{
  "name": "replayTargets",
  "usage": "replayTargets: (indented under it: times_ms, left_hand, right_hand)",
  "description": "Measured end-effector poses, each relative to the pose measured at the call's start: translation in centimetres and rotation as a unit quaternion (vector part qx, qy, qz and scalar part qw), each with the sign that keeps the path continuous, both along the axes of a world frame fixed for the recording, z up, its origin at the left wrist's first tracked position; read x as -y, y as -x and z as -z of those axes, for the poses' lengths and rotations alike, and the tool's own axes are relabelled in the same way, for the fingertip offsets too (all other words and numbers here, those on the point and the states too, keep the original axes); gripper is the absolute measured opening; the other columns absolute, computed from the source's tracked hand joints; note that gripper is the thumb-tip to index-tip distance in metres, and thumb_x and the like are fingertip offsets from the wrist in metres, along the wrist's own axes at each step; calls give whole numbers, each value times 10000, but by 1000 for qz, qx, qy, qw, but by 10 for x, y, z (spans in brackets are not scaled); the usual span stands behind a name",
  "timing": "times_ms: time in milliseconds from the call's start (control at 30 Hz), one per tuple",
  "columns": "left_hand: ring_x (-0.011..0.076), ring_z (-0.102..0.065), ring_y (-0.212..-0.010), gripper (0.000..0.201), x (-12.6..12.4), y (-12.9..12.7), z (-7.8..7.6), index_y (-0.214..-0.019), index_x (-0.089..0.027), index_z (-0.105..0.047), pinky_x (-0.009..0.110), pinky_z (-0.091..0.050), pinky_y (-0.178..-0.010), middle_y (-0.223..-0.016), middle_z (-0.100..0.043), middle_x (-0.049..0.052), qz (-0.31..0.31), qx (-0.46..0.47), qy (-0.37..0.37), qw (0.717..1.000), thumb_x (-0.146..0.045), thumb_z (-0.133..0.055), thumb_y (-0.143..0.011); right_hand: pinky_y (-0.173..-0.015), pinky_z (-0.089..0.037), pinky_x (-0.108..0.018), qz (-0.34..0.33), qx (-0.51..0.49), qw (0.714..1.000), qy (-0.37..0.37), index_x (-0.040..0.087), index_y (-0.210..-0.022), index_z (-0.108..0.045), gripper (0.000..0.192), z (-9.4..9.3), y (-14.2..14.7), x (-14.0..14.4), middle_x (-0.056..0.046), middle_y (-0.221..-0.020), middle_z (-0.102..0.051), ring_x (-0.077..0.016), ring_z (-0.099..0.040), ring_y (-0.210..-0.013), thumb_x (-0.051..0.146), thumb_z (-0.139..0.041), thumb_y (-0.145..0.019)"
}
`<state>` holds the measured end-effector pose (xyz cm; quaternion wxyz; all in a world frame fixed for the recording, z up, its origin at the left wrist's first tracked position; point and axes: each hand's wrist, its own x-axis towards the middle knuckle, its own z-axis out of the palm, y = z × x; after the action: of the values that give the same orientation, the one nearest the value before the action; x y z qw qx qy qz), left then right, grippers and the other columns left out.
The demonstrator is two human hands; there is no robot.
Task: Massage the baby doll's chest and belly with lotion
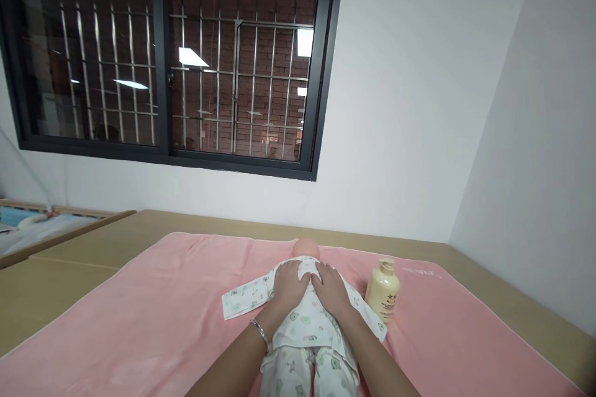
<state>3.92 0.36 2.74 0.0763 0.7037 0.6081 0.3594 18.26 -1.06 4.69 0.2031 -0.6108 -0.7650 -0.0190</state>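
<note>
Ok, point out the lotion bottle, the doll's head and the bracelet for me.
lotion bottle (382,291), head view, middle of its cream body.
doll's head (306,248), head view, bare crown beyond the hands.
bracelet (259,331), head view, silver band on the left wrist.

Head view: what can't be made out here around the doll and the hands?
- Doll: its face is turned away; only the top of the head shows. Its feet are cut off by the bottom edge.
- Left hand and right hand: palms lie flat on the doll's chest, so whatever is under them is hidden.
- Bottle: label print too small to read.
- Bracelet: detail too small.
</note>
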Motion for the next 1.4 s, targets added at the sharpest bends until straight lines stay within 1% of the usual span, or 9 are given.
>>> replayTargets:
  times_ms: [233, 433, 533, 867, 1000, 1100, 1233, 1300, 1400]
  left_hand:
    - [250, -570, -1186, 395, -3, 0, 3, -1223, -189, -643, 364, -352, -1066, -1218, -679, 83, 8, 16, 6, 1000, -358, -505, -894]
    - [242, -585, -1137, 317, -5, 0, 3, -1139, -193, -676, 356, -390, -1010, -1145, -687, 81, 13, 21, -2, 1000, -326, -518, -898]
    - [241, -587, -1126, 305, -5, 0, 4, -1125, -192, -676, 357, -389, -1006, -1130, -685, 79, 14, 31, -9, 999, -328, -519, -901]
    - [251, -571, -1163, 353, -5, -2, 8, -1200, -193, -632, 371, -358, -1039, -1172, -678, 81, 17, 11, -14, 1000, -330, -475, -915]
    - [254, -582, -1142, 335, -5, -3, 10, -1166, -180, -647, 383, -372, -1027, -1141, -688, 88, 17, 29, -29, 999, -324, -471, -920]
    - [253, -591, -1118, 304, -4, -3, 13, -1116, -187, -666, 387, -394, -1004, -1118, -692, 82, 16, 58, -48, 997, -321, -483, -914]
    - [257, -600, -1096, 263, -4, -3, 15, -1050, -205, -683, 395, -415, -980, -1092, -697, 78, 11, 78, -66, 995, -319, -507, -890]
    - [256, -602, -1094, 265, -4, -3, 15, -1045, -204, -684, 395, -418, -982, -1096, -698, 79, 9, 85, -70, 994, -317, -511, -879]
    - [249, -601, -1105, 297, -3, -2, 13, -1077, -193, -676, 383, -416, -999, -1126, -697, 79, 6, 89, -64, 994, -313, -496, -873]
  right_hand:
    - [-1166, -179, -390, -8, -2, 999, 43, 117, -1464, -414, 552, 9, -6, -8, -127, -1544, -371, -251, -300, -1440, 344, -292, -975]
    - [-1039, -346, -386, 28, 37, 999, 6, 118, -1299, -577, 484, -1, 6, 4, -169, -1263, -638, -281, -564, -1204, 316, -272, -979]
    - [-968, -398, -387, 48, 49, 998, -1, 122, -1202, -627, 475, -3, 10, 8, -170, -1170, -678, -288, -617, -1103, 311, -250, -984]
    - [-1165, -198, -395, -1, -9, 999, 38, 118, -1464, -415, 556, 9, -4, -6, -121, -1536, -387, -256, -306, -1438, 355, -284, -978]
    - [-1114, -276, -366, 0, 9, 1000, 20, 121, -1414, -476, 520, 2, -1, 0, -139, -1436, -516, -260, -440, -1349, 348, -305, -978]
    - [-989, -388, -365, 38, 32, 999, 17, 149, -1231, -620, 444, -8, 5, 9, -152, -1220, -665, -275, -599, -1153, 350, -316, -978]
    - [-859, -442, -361, 83, 44, 995, 15, 177, -1035, -683, 415, -12, 10, 15, -146, -1031, -717, -280, -666, -991, 380, -327, -978]
    - [-880, -440, -362, 67, 36, 997, 11, 173, -1051, -680, 415, -9, 9, 12, -148, -1057, -713, -279, -657, -1026, 371, -322, -977]
    - [-1037, -364, -374, 15, 13, 1000, 2, 138, -1243, -613, 459, -2, 4, 4, -157, -1296, -623, -272, -537, -1253, 335, -295, -978]
